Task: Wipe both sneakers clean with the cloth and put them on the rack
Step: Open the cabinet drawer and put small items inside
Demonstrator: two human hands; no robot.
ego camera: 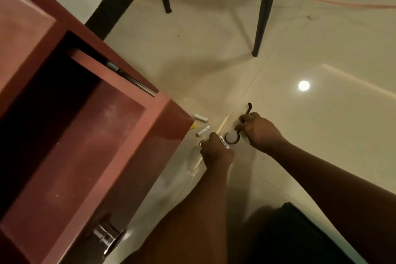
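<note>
Dark clothing (300, 231) over a bent leg fills the bottom edge, so the person is probably crouched to reach the floor (321, 135). Left hand (216, 152) has its fingers curled round a white battery (224, 142), likely to lift it clear. Right hand (260, 130) pinches a black curved strap (232, 140), one end poking out beyond the knuckles. Two more batteries (203, 130) and a pale stick (222, 124) lie just beside the red cabinet (167, 113), perhaps the rack, cluttering the ground before its open shelf (85, 146). Neither sneakers nor cloth show anywhere, so wiping seems not yet begun. Chair legs (263, 17) and a red cord (321, 0) lie farther off.
</note>
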